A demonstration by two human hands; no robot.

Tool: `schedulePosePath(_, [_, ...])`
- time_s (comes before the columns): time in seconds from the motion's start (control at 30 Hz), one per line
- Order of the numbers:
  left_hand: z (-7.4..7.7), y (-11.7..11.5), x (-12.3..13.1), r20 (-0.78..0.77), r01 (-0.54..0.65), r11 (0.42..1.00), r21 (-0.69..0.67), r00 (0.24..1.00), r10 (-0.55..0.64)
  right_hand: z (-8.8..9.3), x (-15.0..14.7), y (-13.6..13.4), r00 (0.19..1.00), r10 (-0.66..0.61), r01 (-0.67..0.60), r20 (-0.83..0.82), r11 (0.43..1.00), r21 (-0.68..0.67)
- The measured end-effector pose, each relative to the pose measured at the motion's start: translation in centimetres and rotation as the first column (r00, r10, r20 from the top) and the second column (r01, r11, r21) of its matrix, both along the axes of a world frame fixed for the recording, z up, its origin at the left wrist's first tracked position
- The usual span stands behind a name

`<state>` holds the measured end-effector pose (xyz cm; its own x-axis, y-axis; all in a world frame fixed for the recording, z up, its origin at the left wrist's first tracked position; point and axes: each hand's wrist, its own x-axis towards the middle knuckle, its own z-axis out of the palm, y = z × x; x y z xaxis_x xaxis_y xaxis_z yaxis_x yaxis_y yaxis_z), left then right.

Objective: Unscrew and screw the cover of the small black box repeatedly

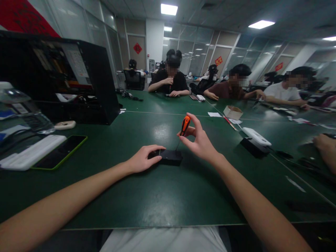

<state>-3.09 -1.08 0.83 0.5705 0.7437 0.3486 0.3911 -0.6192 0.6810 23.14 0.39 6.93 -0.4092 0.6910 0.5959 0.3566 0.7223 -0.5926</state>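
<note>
A small black rectangular box-like device (171, 158) lies flat on the green table, in front of me. My left hand (144, 159) grips its left end, thumb along the near side and fingers over the far side. In my right hand (197, 140) is a screwdriver (185, 126) with an orange and black handle, pinched between thumb and fingers. Its thin shaft slants down to the top of the device near the right end. Whether the tip sits in a screw is too small to tell.
At left stand an open black computer case (97, 80), a plastic bottle (25, 108), a white power strip (39, 150) and a green-edged phone (63, 152). To the right are a white device on a black one (256, 136) and a small cardboard box (233, 112). Several people sit around the table.
</note>
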Motion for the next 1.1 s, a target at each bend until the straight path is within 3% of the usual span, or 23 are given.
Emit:
schedulePosePath(0.27, [0.0,0.1,0.0,-0.019,0.01,1.0,-0.004,1.0,-0.01,-0.8,-0.7,-0.4,0.999,0.042,-0.041,-0.031,0.999,0.025])
schedulePosePath(0.5, [0.0,0.0,0.0,-0.039,-0.009,1.0,0.007,0.999,0.009,-0.6,-0.2,0.3,0.993,-0.11,0.104,0.033,0.983,0.149])
schedulePosePath(0.6, [0.1,0.0,0.0,-0.04,-0.008,1.0,0.014,0.999,0.008,-0.3,0.0,0.4,0.995,-0.102,0.101,0.014,0.992,0.077])
schedulePosePath(0.8, [0.2,-0.1,0.0,-0.04,-0.001,1.0,0.021,0.999,0.002,0.3,0.1,0.1,0.998,0.064,-0.065,-0.014,0.995,-0.072])
schedulePosePath(1.1, [0.2,0.0,0.0,-0.044,-0.007,1.0,0.021,0.999,0.008,0.5,1.0,0.6,0.983,-0.099,0.073,0.157,0.984,0.161])
